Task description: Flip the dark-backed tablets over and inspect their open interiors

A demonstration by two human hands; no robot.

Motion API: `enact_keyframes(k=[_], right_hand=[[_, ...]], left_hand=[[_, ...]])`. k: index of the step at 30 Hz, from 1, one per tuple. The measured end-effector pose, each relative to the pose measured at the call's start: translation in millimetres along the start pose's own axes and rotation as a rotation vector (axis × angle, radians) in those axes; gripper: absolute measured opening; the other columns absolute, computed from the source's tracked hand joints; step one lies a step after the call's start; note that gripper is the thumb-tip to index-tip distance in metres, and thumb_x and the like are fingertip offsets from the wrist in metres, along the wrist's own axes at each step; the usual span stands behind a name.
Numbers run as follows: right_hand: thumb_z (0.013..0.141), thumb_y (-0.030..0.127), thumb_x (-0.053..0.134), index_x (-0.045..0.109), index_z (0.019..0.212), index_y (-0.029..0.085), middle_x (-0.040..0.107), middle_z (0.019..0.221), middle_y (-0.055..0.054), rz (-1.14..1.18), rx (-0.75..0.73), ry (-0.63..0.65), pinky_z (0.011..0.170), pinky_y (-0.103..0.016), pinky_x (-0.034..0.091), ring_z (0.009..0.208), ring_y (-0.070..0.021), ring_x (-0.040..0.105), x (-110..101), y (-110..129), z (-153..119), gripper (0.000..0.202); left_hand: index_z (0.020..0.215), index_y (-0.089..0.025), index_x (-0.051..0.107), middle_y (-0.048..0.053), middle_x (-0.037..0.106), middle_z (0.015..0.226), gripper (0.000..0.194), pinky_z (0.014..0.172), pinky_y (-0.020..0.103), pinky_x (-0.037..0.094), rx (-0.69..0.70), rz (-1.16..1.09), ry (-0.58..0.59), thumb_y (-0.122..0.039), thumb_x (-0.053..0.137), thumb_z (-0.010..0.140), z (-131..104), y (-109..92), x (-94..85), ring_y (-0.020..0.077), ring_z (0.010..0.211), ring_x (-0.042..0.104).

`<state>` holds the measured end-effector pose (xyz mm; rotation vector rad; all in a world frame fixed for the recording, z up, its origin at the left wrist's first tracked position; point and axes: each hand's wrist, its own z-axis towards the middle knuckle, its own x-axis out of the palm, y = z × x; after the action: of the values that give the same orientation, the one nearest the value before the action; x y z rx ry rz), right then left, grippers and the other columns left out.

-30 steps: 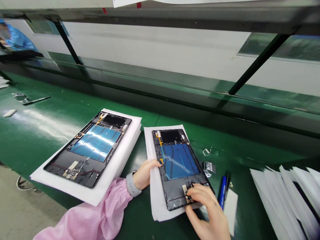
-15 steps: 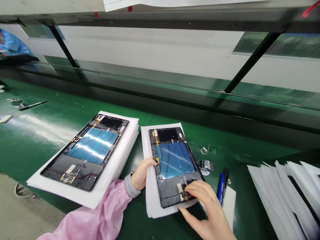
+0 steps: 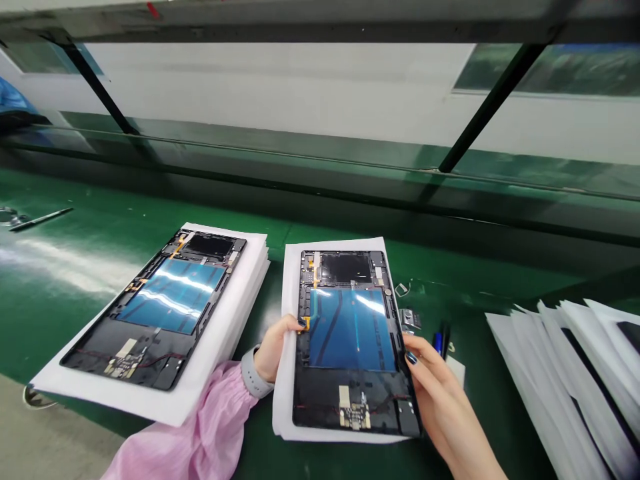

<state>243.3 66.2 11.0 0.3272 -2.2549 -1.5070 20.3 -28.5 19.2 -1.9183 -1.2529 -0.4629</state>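
An opened tablet (image 3: 350, 330) with a blue-filmed battery rests over white sheets (image 3: 286, 400). Its left edge is gripped by my left hand (image 3: 274, 343), thumb on top, along with the sheets. My right hand (image 3: 440, 393) holds the right edge, fingers pressed together there. The small circuit board (image 3: 355, 412) at the tablet's lower end is uncovered. To the left, a similar opened tablet (image 3: 173, 293) lies on a thick stack of white sheets (image 3: 245, 293).
At the right stands a row of white sheets with dark panels between them (image 3: 540, 373). Behind my right hand are a metal piece (image 3: 410, 319), a blue pen (image 3: 439, 342) and a white strip (image 3: 456, 371). A thin pen (image 3: 43, 219) lies far left.
My right hand has left the circuit board and taken hold of the tablet's right edge. The tablet looks turned slightly and nearer. The view has shifted a little to the right.
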Motion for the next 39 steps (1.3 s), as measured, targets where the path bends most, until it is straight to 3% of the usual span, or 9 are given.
enact_keyframes(k=[5,8,14,23,25,28,30,35,39], right_hand=[[0.065,0.051,0.081,0.071,0.091,0.027,0.069,0.095,-0.005,0.049,0.037,-0.017,0.065,-0.027,0.055,0.076,-0.0207,0.065,3,6,-2,0.037],[0.07,0.047,0.078,0.071,0.094,0.026,0.069,0.091,-0.006,0.035,-0.013,0.037,0.063,-0.028,0.056,0.069,-0.0195,0.065,1,6,-2,0.033],[0.076,0.044,0.074,0.071,0.095,0.028,0.072,0.09,-0.006,-0.018,-0.099,0.089,0.065,-0.028,0.057,0.07,-0.0198,0.068,0,4,-3,0.024],[0.073,0.045,0.076,0.074,0.099,0.03,0.072,0.102,-0.006,-0.004,-0.086,0.032,0.069,-0.026,0.057,0.081,-0.0214,0.069,-4,1,-1,0.03],[0.075,0.045,0.073,0.068,0.114,0.031,0.068,0.116,-0.006,-0.024,-0.073,0.031,0.077,-0.03,0.056,0.093,-0.0242,0.068,-6,-1,-1,0.041],[0.083,0.042,0.065,0.044,0.141,0.034,0.058,0.132,-0.006,0.022,-0.052,0.109,0.086,-0.039,0.054,0.107,-0.0275,0.063,-8,-5,-1,0.062],[0.085,0.04,0.062,0.038,0.144,0.035,0.056,0.134,-0.007,0.094,-0.002,0.129,0.086,-0.042,0.054,0.108,-0.0285,0.062,-8,-9,-1,0.064],[0.076,0.042,0.072,0.063,0.12,0.027,0.066,0.117,-0.01,0.183,0.166,0.093,0.077,-0.042,0.056,0.093,-0.0303,0.067,-6,-11,-4,0.047],[0.066,0.045,0.081,0.071,0.1,0.023,0.071,0.101,-0.01,0.124,0.167,0.047,0.075,-0.044,0.056,0.085,-0.0317,0.069,1,-2,-6,0.041]], left_hand=[[0.071,-0.012,0.068,0.006,0.07,0.065,0.017,0.074,0.029,0.055,0.0,-0.03,-0.046,-0.023,0.057,0.066,0,1,0.5,0.0228,0.073,0.07],[0.073,-0.011,0.069,0.007,0.07,0.065,0.021,0.083,0.032,0.054,-0.012,-0.051,0.032,-0.029,0.058,0.076,-1,3,0.8,0.0239,0.078,0.07],[0.091,-0.012,0.071,0.007,0.074,0.084,0.028,0.094,0.034,0.05,0.031,-0.08,0.183,-0.036,0.063,0.081,1,3,0.0,0.0248,0.093,0.069],[0.088,-0.01,0.072,0.008,0.074,0.082,0.024,0.087,0.032,0.053,-0.005,-0.116,0.143,-0.03,0.062,0.081,2,5,-2.1,0.0236,0.084,0.07],[0.089,-0.009,0.072,0.009,0.074,0.083,0.025,0.083,0.032,0.054,-0.015,-0.115,0.142,-0.03,0.061,0.081,2,6,-3.3,0.023,0.082,0.07],[0.089,-0.01,0.072,0.009,0.074,0.085,0.024,0.077,0.029,0.055,-0.019,-0.12,0.177,-0.03,0.066,0.077,3,7,-5.2,0.0219,0.08,0.07],[0.087,-0.01,0.072,0.008,0.074,0.083,0.025,0.076,0.028,0.056,-0.016,-0.114,0.213,-0.031,0.07,0.074,4,7,-6.0,0.0213,0.077,0.07],[0.082,-0.01,0.071,0.008,0.074,0.079,0.031,0.086,0.033,0.053,-0.035,-0.03,0.258,-0.037,0.077,0.066,4,8,-6.1,0.0264,0.087,0.07],[0.091,-0.009,0.071,0.011,0.073,0.082,0.037,0.091,0.036,0.051,-0.025,0.046,0.242,-0.039,0.074,0.069,2,10,-7.1,0.0288,0.097,0.068]])
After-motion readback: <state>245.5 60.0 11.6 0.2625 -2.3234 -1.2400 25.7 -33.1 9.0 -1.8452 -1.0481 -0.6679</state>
